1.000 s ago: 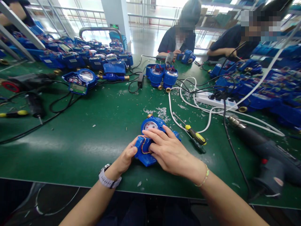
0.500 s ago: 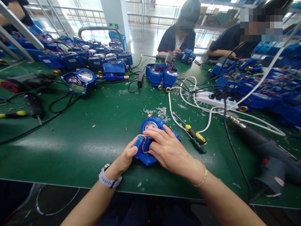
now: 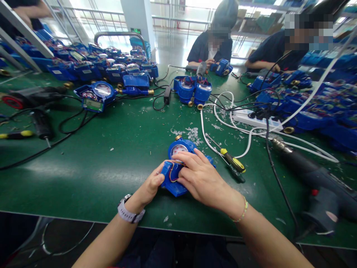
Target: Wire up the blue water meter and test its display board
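Note:
A blue water meter (image 3: 175, 189) with a round dial and a brass pipe end rests on the green table in front of me. My left hand (image 3: 151, 186) grips its left edge, thumb on the near side of the housing. Over its right side lies my right hand (image 3: 201, 178), with the fingers bent into the open housing. Thin coloured wires (image 3: 171, 174) run along the inside of the housing. What the right fingertips press or pinch is hidden under the hand. A yellow and black screwdriver (image 3: 233, 160) lies to the right of the meter.
A heat gun (image 3: 315, 175) lies at right, near a white power strip (image 3: 258, 120) and looping cables. More blue meters (image 3: 185, 91) stand farther back, with piles at both sides. Power tools (image 3: 33, 95) lie at left. Clear plastic scraps (image 3: 192, 134) litter the table. Two co-workers sit opposite.
Both hands and the meter stay almost the same; the whole view shifts very slightly. At the far upper left, another person's arm has moved to the right.

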### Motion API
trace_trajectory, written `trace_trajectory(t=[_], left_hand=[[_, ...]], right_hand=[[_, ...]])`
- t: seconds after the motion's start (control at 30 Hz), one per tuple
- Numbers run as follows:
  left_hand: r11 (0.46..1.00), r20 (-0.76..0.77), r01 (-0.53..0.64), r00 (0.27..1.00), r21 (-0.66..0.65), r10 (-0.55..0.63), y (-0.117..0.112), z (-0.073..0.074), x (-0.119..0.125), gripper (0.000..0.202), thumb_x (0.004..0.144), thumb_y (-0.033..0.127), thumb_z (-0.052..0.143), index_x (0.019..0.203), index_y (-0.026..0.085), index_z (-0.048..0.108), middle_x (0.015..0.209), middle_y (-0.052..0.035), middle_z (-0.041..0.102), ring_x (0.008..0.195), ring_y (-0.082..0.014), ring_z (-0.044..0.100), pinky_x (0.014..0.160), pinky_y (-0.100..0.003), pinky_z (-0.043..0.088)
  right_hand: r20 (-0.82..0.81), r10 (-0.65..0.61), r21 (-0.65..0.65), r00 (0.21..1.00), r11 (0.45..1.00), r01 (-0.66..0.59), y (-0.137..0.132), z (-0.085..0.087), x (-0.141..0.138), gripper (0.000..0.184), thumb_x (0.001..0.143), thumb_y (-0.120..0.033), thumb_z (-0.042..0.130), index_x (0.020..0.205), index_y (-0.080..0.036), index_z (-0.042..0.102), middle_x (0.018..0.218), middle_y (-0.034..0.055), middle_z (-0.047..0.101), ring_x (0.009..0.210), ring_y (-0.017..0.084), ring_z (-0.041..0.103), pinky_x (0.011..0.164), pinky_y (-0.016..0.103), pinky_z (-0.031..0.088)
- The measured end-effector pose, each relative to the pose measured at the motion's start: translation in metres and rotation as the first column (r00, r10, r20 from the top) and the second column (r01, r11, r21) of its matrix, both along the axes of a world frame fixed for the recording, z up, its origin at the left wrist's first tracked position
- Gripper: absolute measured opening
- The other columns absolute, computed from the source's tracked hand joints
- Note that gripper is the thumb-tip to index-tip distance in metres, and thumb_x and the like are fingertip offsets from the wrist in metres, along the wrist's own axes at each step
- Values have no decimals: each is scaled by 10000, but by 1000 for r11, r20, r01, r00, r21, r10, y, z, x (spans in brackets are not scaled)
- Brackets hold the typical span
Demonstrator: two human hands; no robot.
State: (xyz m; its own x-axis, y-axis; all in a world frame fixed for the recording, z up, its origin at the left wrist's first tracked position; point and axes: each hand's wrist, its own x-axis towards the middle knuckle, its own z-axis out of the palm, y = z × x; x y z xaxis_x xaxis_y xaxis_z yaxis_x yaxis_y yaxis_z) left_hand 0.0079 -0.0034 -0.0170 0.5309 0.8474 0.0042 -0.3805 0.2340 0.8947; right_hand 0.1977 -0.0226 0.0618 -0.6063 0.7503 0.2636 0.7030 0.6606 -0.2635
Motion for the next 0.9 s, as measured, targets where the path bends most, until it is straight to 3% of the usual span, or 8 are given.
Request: trace_trajectory(t=[0.17, 0.33, 0.47, 0.6, 0.77, 0.9], left_hand=[[999, 31, 10, 999, -39, -9, -1, -6, -2, 612, 804, 580, 596, 1255, 166, 588, 1184, -100, 656, 1109, -327, 574, 999, -415, 416], [1000, 32, 11, 999, -11, -11, -1, -13, -2, 602, 835, 584, 560, 1268, 167, 581, 1198, -99, 644, 1116, -316, 564, 1003, -397, 415], [1000, -7, 15, 1000, 23, -15, -2, -8, -1, 647, 818, 608, 582, 1287, 164, 559, 1152, -110, 653, 1033, -297, 591, 908, -370, 464], [1000, -68, 12, 998, 6, -12, -2, 4, -1, 611, 815, 563, 613, 1293, 187, 550, 1187, -102, 642, 1096, -330, 570, 957, -399, 437], [1000, -95, 3, 995, 2, -2, -3, 5, -3, 623, 818, 558, 609, 1303, 174, 538, 1254, -109, 612, 1195, -360, 510, 1040, -435, 377], [1000, -105, 17, 994, -23, -19, -3, 0, -4, 676, 818, 566, 606, 1330, 136, 506, 1244, -128, 614, 1184, -370, 514, 1013, -456, 400]], right_hand=[[36, 4, -22, 999, 1000, -4, -1, 2, -1, 109, 922, -223, 553, 922, -179, 653, 1403, 81, 488, 1338, 256, 387, 1136, 557, 264], [19, 2, 81, 1000, 997, -3, 0, -5, -2, 88, 906, -236, 593, 885, -179, 656, 1348, 73, 549, 1302, 258, 433, 1117, 546, 305], [-32, 11, 207, 999, 978, -4, 1, -12, -2, 198, 952, -250, 531, 811, -181, 650, 1287, 64, 604, 1251, 243, 490, 1106, 526, 323], [-88, 27, 314, 996, 949, 2, 0, -17, -2, 219, 958, -212, 525, 775, -179, 641, 1264, 41, 627, 1219, 211, 524, 1120, 475, 311], [-122, 20, 336, 992, 942, 22, 0, -21, -2, 232, 965, -215, 519, 769, -177, 638, 1269, 33, 627, 1218, 206, 526, 1145, 473, 262], [-153, 9, 321, 988, 946, 41, 0, -23, -3, 215, 959, -184, 516, 781, -166, 636, 1270, 36, 626, 1239, 206, 510, 1162, 467, 225]])
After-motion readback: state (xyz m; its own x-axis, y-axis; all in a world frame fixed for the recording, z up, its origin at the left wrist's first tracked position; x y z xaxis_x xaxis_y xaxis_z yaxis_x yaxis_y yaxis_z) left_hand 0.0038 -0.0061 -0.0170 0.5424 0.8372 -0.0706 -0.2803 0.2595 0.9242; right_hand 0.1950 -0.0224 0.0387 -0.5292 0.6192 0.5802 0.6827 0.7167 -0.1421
